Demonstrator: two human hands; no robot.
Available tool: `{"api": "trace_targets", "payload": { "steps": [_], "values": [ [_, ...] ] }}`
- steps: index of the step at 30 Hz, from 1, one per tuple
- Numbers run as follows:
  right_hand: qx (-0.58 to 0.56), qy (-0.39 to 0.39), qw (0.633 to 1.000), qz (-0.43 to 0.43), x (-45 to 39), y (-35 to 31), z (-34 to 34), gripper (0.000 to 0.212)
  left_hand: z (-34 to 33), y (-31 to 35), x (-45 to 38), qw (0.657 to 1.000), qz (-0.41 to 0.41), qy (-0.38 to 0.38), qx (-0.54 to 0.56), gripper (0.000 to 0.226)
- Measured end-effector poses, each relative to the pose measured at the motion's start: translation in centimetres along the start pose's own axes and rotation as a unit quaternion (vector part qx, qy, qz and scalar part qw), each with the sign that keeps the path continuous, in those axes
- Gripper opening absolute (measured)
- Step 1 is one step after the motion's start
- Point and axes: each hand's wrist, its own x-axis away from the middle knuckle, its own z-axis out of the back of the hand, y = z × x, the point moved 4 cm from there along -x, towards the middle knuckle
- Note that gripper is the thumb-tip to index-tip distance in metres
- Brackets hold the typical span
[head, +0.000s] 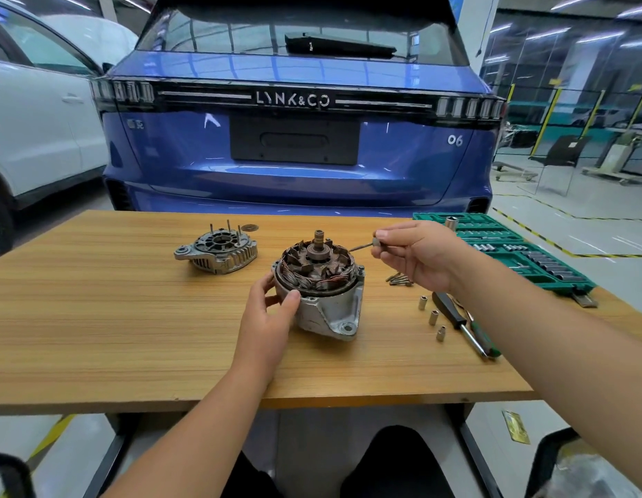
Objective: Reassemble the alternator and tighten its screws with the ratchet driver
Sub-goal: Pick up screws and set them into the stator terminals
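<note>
- Wood-grain laminate covers the bench (96, 318), which carries every part and tool.
- Near the middle of the bench stands the open alternator body (321, 282), with its copper windings and rotor shaft facing up and its cast mounting ear turned toward the near edge.
- The left hand (267, 314) is curled against the left side of the alternator body, thumb and fingers touching the housing rim.
- The right hand (416, 253) is held above the bench, to the right of the alternator body, and a long screw (364, 245) is pinched between its fingertips, with the tip aimed toward the rotor.
- The rear cover (217, 250) lies toward the far edge, left of the alternator body and well apart from it, with 3 thin studs standing up from it.
- A small pile of loose screws (400, 279) lies just right of the alternator body.
- 3 small sockets (433, 317) stand in a row nearer the right edge, and the ratchet driver (459, 325) lies just beside them, its black handle partly hidden under the right forearm.
- A green socket case (510, 253) sits open at the far right corner.
- Beyond the far edge a blue car (294, 138) is parked, tail toward the bench.
</note>
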Motion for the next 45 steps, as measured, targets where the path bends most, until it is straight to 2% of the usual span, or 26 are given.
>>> {"api": "trace_targets", "payload": {
  "steps": [3, 7, 11, 15, 16, 23, 30, 35, 36, 40, 45],
  "values": [
    [0.006, -0.034, 0.999, 0.002, 1.1, -0.6, -1.1, 0.035, 0.0, 0.1, 0.2, 1.000, -0.009, -0.008, -0.018, 0.053],
    [0.183, -0.033, 0.981, 0.063, 2.3, -1.0, -2.9, 0.021, 0.0, 0.2, 0.4, 0.999, -0.021, -0.006, -0.046, 0.074],
    [0.352, -0.024, 0.922, 0.156, 3.1, -1.3, -5.4, 0.018, 0.1, 0.4, 0.5, 0.998, -0.028, -0.005, -0.054, 0.081],
    [0.509, -0.008, 0.834, 0.213, 3.2, -0.8, -7.2, 0.018, 0.1, 0.4, 0.4, 0.997, -0.029, -0.004, -0.070, 0.090],
    [0.528, -0.011, 0.822, 0.215, 3.2, -0.5, -7.5, 0.020, 0.1, 0.4, 0.4, 0.997, -0.030, -0.004, -0.075, 0.092],
    [0.561, -0.026, 0.799, 0.214, 2.6, 1.2, -8.3, 0.024, -0.2, 0.1, 0.2, 0.993, -0.029, -0.006, -0.112, 0.114],
    [0.575, -0.032, 0.793, 0.198, 2.0, 2.0, -8.3, 0.024, -0.1, 0.0, 0.2, 0.994, -0.034, -0.008, -0.106, 0.111],
    [0.634, -0.040, 0.737, 0.232, 2.5, 3.2, -8.9, 0.025, -0.1, -0.1, 0.2, 0.994, -0.037, -0.007, -0.104, 0.108],
    [0.635, -0.033, 0.735, 0.237, 2.6, 3.5, -8.8, 0.025, -0.1, -0.1, 0.2, 0.994, -0.038, -0.006, -0.104, 0.107],
    [0.601, -0.024, 0.764, 0.236, 2.6, 3.9, -8.1, 0.027, -0.1, -0.1, 0.2, 0.994, -0.039, -0.005, -0.107, 0.108],
    [0.570, 0.008, 0.782, 0.252, 2.6, 4.1, -7.8, 0.029, -0.1, 0.1, 0.3, 0.993, -0.036, -0.006, -0.113, 0.112]
  ]
}}
